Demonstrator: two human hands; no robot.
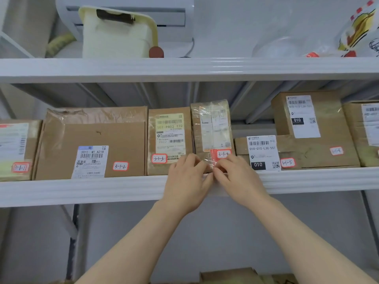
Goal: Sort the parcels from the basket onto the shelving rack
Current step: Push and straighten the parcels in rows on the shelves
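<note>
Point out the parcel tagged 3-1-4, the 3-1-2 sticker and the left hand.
3-1-4 parcel (213, 128): head view, taped front face.
3-1-2 sticker (120, 166): head view, its middle.
left hand (185, 183): head view, back of the hand.

— Which one are you on?
— The small parcel (212, 136): brown card under clear film, a white waybill down its face, a red-edged tag reading 3-1-4. It stands upright at the front of the middle shelf of the shelving rack (123, 189). My left hand (186, 181) and right hand (238, 177) grip its lower edge.
— And around it?
— The 3-1-3 box (169, 140) stands upright against its left side. Beyond that are the big 3-1-2 box (92, 144), its tape crumpled, and the 3-1-1 parcel (16, 148). On the right lies the low, flat 3-1-5 box (264, 152), with a taller box (313, 128) just past it.
</note>
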